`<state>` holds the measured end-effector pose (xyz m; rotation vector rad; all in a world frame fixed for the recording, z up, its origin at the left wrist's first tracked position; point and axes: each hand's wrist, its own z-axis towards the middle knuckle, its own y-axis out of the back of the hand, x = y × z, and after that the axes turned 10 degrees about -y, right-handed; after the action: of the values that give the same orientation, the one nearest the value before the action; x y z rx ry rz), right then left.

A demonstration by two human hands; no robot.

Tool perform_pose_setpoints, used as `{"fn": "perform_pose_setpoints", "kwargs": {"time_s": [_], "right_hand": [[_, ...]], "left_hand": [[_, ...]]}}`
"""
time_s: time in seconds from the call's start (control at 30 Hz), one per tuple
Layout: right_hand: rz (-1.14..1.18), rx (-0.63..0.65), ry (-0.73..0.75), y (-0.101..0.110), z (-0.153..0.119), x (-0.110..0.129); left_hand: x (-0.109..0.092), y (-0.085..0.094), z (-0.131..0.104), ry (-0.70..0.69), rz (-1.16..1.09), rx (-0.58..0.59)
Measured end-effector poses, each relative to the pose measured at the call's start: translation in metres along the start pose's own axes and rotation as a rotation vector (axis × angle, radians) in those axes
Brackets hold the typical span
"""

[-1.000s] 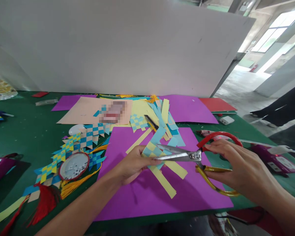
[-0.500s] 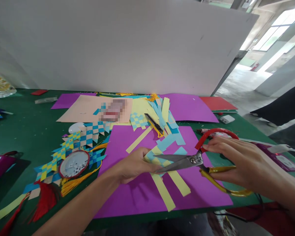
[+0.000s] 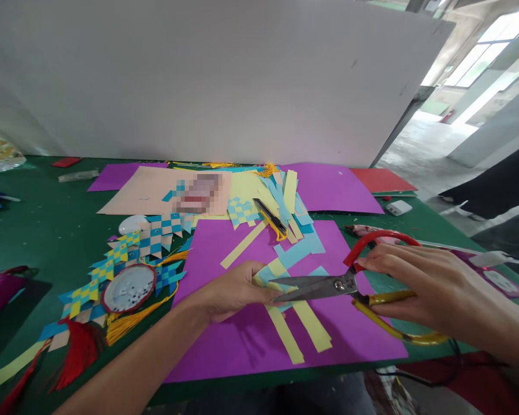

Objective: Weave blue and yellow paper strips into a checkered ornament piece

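My left hand (image 3: 237, 291) pinches a woven piece of yellow and light-blue paper strips (image 3: 274, 268) over a purple sheet. Loose yellow strip ends (image 3: 313, 328) hang from its lower side, and a blue strip sticks out at the top. My right hand (image 3: 419, 282) has its fingers in the red and yellow handles of a pair of scissors (image 3: 339, 285). The blades lie across the woven piece, slightly apart, with their tips close to my left thumb. Part of the weave is hidden behind the blades and my fingers.
A utility knife (image 3: 272, 219) lies among paper strips behind the purple sheet (image 3: 216, 351). To the left are finished woven fish shapes (image 3: 90, 276), a small dish of eyes (image 3: 130, 288) and a red tassel (image 3: 80, 351). A white panel (image 3: 199, 80) stands behind the table.
The scissor blades have drawn closer together across the woven paper. The hanging yellow strips have shifted slightly left and up. Both hands keep their hold.
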<state>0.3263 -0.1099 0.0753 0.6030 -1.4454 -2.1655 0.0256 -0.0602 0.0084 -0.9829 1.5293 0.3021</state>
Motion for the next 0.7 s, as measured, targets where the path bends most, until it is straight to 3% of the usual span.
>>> {"fn": "perform_pose_setpoints", "kwargs": {"time_s": [0.7], "right_hand": [[-0.049, 0.001, 0.083, 0.011, 0.002, 0.004]], "left_hand": [[-0.003, 0.000, 0.001, 0.017, -0.175, 0.064]]}}
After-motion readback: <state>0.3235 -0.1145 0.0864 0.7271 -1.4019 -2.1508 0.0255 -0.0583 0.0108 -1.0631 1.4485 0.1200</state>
